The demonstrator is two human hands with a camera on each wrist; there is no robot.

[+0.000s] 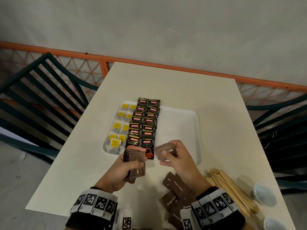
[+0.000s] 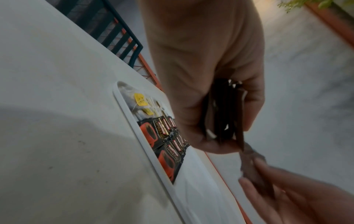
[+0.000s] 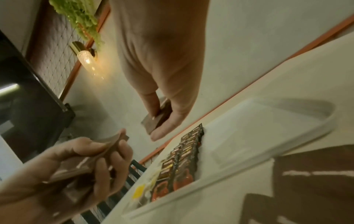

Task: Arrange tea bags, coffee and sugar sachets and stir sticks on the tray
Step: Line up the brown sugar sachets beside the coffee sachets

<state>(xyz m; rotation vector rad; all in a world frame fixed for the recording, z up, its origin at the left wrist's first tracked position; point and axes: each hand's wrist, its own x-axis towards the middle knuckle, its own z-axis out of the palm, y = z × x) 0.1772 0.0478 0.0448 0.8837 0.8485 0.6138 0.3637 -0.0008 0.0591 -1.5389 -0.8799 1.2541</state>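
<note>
Presently my left hand [image 1: 116,171] grips a stack of sugar sachets [image 1: 135,165]; my right hand [image 1: 176,156] pinches one sachet [image 1: 163,152] at the tray's [image 1: 191,130] six o'clock. Light, limp, probably slippery: best pinched by an edge.

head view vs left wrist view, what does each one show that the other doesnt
Only the head view shows the stir sticks, two small white bowls, loose brown sugar sachets on the table, and the bare right half of the tray.

Only the left wrist view shows the edges of the sachet stack fanned between the fingers, and a green plant.

Both show the left hand gripping that stack, the right hand pinching one sachet, and tea bags beside coffee sachets.
</note>
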